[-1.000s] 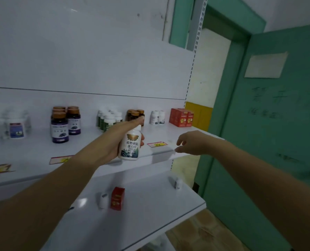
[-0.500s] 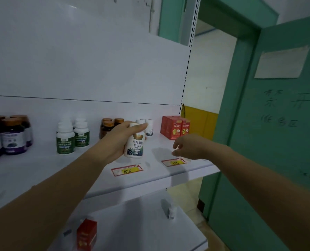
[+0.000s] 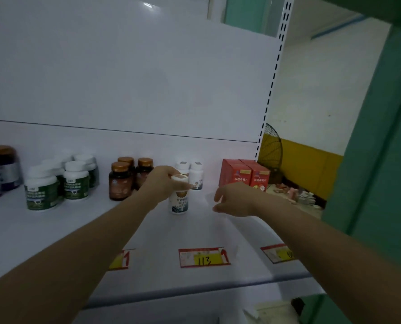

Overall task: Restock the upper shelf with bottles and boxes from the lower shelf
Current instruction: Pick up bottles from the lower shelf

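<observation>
1. The small white plastic bottle (image 3: 178, 203) gripped in my left hand (image 3: 163, 183) looks smooth, with a glossy printed label round it.
2. The white sheet-metal upper shelf (image 3: 54, 232) is painted and smooth, with a soft, near-matt finish.
3. The white back panel (image 3: 124, 78) is glossier; a bright highlight shows near its top.
4. The brown translucent bottles (image 3: 120, 183) are shiny, with lustrous copper-coloured caps; I cannot tell whether they are plastic or glass.
5. The red cardboard boxes (image 3: 235, 177) have a faint satin sheen.
6. The red-and-yellow paper price tag (image 3: 204, 257) looks matt.
7. The white slotted metal upright (image 3: 273, 83) is smoothly painted.
</observation>
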